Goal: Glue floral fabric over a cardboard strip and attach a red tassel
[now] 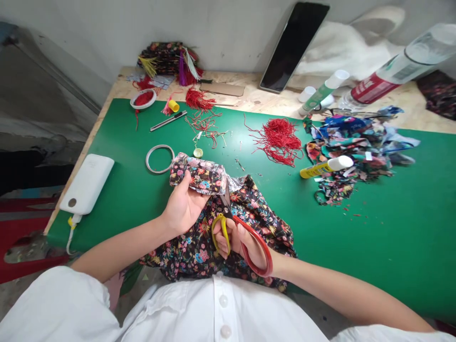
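Note:
Black floral fabric [203, 249] spreads over the near edge of the table and toward my lap. My left hand [187, 204] grips a folded part of this fabric, thumb on top and fingers beneath. My right hand [235, 237] is closed around the handles of a pair of scissors [257, 244], one red loop and one yellow loop. The scissor blades point away from me and meet the fabric just right of the folded part. Fabric partly hides the blade tips. A pale inner side of the cloth shows beside the blades.
A green mat [356, 247] covers the table. Beyond my hands lie red threads [280, 140], a utility knife [168, 121] and a ring [160, 158]. Fabric scraps [359, 142] and a yellow glue stick [326, 167] are at right. A white power bank [87, 184] lies left; a phone [295, 46] leans behind.

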`<state>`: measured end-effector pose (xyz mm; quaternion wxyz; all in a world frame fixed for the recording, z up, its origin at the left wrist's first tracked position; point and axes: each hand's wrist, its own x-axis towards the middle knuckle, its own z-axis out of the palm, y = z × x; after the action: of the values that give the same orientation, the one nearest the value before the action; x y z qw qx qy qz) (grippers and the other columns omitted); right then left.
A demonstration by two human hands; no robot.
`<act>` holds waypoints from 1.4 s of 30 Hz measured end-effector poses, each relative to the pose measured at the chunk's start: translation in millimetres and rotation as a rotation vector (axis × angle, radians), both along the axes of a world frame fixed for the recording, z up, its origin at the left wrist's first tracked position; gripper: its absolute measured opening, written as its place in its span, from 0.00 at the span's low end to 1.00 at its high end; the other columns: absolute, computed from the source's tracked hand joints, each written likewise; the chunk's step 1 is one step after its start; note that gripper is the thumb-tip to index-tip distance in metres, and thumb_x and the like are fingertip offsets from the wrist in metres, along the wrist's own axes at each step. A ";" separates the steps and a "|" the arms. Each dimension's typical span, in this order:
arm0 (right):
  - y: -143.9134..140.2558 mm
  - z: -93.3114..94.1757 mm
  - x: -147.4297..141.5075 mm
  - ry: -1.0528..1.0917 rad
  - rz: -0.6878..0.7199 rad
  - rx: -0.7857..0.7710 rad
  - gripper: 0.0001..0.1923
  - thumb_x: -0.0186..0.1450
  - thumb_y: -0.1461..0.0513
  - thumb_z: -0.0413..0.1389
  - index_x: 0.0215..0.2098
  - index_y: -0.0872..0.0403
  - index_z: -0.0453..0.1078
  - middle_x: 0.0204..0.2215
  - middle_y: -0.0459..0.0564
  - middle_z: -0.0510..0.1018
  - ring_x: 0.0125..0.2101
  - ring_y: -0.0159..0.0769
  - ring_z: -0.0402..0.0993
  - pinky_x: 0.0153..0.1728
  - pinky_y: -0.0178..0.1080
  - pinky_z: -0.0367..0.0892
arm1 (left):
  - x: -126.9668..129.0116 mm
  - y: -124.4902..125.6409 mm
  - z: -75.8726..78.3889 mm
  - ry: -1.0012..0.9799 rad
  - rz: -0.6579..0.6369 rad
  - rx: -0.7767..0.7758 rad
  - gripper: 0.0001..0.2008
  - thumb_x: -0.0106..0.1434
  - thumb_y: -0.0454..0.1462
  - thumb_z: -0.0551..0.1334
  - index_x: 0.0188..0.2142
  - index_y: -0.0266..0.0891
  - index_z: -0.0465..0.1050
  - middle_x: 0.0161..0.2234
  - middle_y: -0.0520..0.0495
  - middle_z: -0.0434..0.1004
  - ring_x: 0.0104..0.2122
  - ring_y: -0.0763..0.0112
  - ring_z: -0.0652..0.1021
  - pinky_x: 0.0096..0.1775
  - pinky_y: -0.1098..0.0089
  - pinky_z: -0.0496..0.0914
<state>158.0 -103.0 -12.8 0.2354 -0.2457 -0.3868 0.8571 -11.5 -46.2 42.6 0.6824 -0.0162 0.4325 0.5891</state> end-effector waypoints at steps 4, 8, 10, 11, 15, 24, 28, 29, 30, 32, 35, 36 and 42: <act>-5.8 -5.4 -2.3 -0.017 -0.012 -0.051 0.30 0.67 0.35 0.38 0.39 0.50 0.60 0.28 0.45 0.60 0.26 0.33 0.56 0.28 0.37 0.61 | 3.0 -2.9 -1.8 -0.008 -0.003 0.023 0.19 0.75 0.40 0.48 0.57 0.38 0.70 0.50 0.44 0.81 0.53 0.68 0.78 0.60 0.63 0.68; -10.7 -10.8 -6.1 -0.011 -0.026 -0.086 0.31 0.66 0.35 0.36 0.37 0.50 0.61 0.28 0.45 0.59 0.26 0.33 0.56 0.27 0.38 0.63 | 6.5 -4.7 -3.4 -0.012 -0.003 0.017 0.20 0.75 0.41 0.47 0.58 0.39 0.69 0.52 0.45 0.80 0.54 0.69 0.77 0.61 0.64 0.67; -11.5 -11.8 -8.1 0.001 -0.033 -0.096 0.31 0.66 0.34 0.36 0.37 0.49 0.61 0.27 0.45 0.58 0.25 0.33 0.55 0.27 0.38 0.63 | 7.8 -5.2 -3.7 -0.015 -0.011 0.013 0.20 0.75 0.41 0.47 0.58 0.40 0.69 0.53 0.45 0.79 0.55 0.69 0.77 0.61 0.65 0.67; -11.7 -12.0 -8.8 0.011 -0.037 -0.100 0.31 0.66 0.34 0.36 0.37 0.49 0.61 0.27 0.45 0.58 0.25 0.33 0.55 0.26 0.38 0.63 | 8.2 -5.3 -3.7 -0.018 -0.014 0.010 0.20 0.75 0.41 0.46 0.59 0.40 0.69 0.53 0.45 0.79 0.55 0.69 0.77 0.61 0.65 0.67; -12.8 -13.5 -9.8 0.022 -0.052 -0.114 0.30 0.66 0.35 0.37 0.35 0.49 0.61 0.26 0.44 0.58 0.24 0.32 0.55 0.26 0.38 0.62 | 8.5 -4.6 -2.9 -0.031 -0.028 -0.006 0.21 0.75 0.42 0.46 0.60 0.39 0.67 0.53 0.44 0.79 0.55 0.69 0.77 0.61 0.64 0.67; -12.0 -17.3 -9.8 0.003 -0.069 -0.098 0.30 0.66 0.34 0.39 0.35 0.50 0.59 0.23 0.41 0.58 0.21 0.30 0.54 0.23 0.35 0.61 | 8.3 -5.2 -3.8 -0.030 -0.035 -0.015 0.22 0.75 0.42 0.46 0.60 0.38 0.67 0.53 0.43 0.79 0.54 0.68 0.78 0.60 0.65 0.69; -12.1 -17.8 -10.2 0.005 -0.077 -0.096 0.29 0.67 0.36 0.39 0.35 0.51 0.58 0.22 0.41 0.59 0.21 0.29 0.54 0.22 0.34 0.62 | 8.4 -5.4 -3.9 -0.039 -0.045 -0.013 0.22 0.75 0.42 0.45 0.60 0.38 0.67 0.52 0.43 0.80 0.53 0.68 0.78 0.60 0.65 0.69; -12.4 -17.8 -10.3 0.006 -0.078 -0.105 0.29 0.68 0.36 0.39 0.36 0.51 0.58 0.22 0.41 0.59 0.21 0.29 0.55 0.22 0.34 0.62 | 8.3 -5.4 -3.9 -0.039 -0.047 -0.010 0.22 0.75 0.42 0.45 0.60 0.38 0.67 0.52 0.43 0.80 0.53 0.68 0.78 0.60 0.65 0.68; -12.8 -17.7 -10.3 0.008 -0.078 -0.113 0.28 0.68 0.36 0.40 0.36 0.51 0.59 0.22 0.41 0.59 0.21 0.29 0.55 0.22 0.34 0.62 | 8.3 -5.5 -4.0 -0.038 -0.048 -0.008 0.22 0.75 0.43 0.45 0.60 0.39 0.67 0.52 0.43 0.80 0.53 0.68 0.78 0.60 0.65 0.68; -13.4 -17.1 -10.5 0.012 -0.080 -0.124 0.27 0.68 0.37 0.40 0.37 0.51 0.59 0.22 0.40 0.59 0.21 0.29 0.55 0.22 0.33 0.62 | 8.1 -5.5 -4.4 -0.036 -0.048 -0.009 0.22 0.75 0.43 0.45 0.60 0.38 0.67 0.52 0.43 0.80 0.53 0.68 0.78 0.60 0.65 0.68; -14.3 -16.5 -10.5 0.018 -0.087 -0.133 0.27 0.68 0.37 0.41 0.37 0.51 0.59 0.22 0.40 0.58 0.20 0.29 0.55 0.21 0.33 0.61 | 7.8 -5.6 -5.4 -0.033 -0.052 -0.013 0.22 0.75 0.43 0.46 0.60 0.39 0.68 0.51 0.44 0.80 0.52 0.68 0.79 0.60 0.65 0.69; -14.6 -16.7 -10.4 0.019 -0.095 -0.138 0.27 0.68 0.37 0.41 0.36 0.51 0.58 0.22 0.40 0.59 0.20 0.29 0.56 0.21 0.33 0.61 | 7.6 -5.6 -5.9 -0.034 -0.055 -0.012 0.22 0.75 0.43 0.46 0.59 0.39 0.68 0.51 0.44 0.80 0.52 0.69 0.79 0.60 0.66 0.69; -15.5 -21.5 -12.0 0.042 -0.125 -0.194 0.26 0.69 0.38 0.43 0.33 0.52 0.58 0.19 0.38 0.59 0.17 0.26 0.53 0.18 0.31 0.59 | 7.6 -6.8 -7.7 -0.048 -0.055 -0.015 0.22 0.75 0.43 0.46 0.58 0.38 0.69 0.50 0.44 0.81 0.52 0.68 0.79 0.60 0.65 0.69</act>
<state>146.0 -118.5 -34.3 0.2715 -0.2727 -0.2811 0.8791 -3.8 -53.0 34.9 0.7084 -0.0235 0.4207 0.5663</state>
